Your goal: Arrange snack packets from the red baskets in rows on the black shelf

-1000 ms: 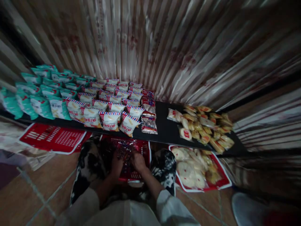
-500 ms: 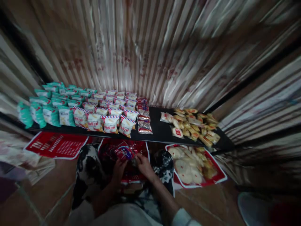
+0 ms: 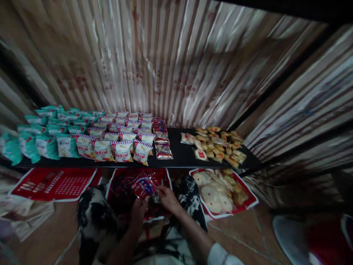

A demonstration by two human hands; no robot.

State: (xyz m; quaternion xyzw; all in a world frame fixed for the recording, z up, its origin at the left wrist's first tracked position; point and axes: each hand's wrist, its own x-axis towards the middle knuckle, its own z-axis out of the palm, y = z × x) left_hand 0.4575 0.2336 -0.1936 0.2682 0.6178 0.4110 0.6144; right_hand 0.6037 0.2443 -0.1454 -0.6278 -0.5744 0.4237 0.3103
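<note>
A red and purple snack packet (image 3: pixel 143 184) is held up over a red basket (image 3: pixel 112 189) between my knees. My left hand (image 3: pixel 139 208) pinches its lower edge, and my right hand (image 3: pixel 166 195) grips its right side. Dark, shiny packets lie in the basket below, too dim to make out singly. Straight ahead on the black shelf (image 3: pixel 177 152), a short column of similar red and silver packets (image 3: pixel 163 150) lies flat. Left of these stand rows of white snack bags (image 3: pixel 123 151) with striped tops.
Teal bags (image 3: pixel 67 146) fill the shelf's left end. Small gold-wrapped packets (image 3: pixel 220 149) are heaped on its right. A red basket (image 3: pixel 249 204) with flat round packs stands by my right knee; a red perforated basket (image 3: pixel 71 182) is at left. A corrugated wall (image 3: pixel 165 66) rises behind.
My view has shifted, so the shelf's left part looks nearer. Both hands still hold the packet, which now appears more tilted, with its printed front clearer.
</note>
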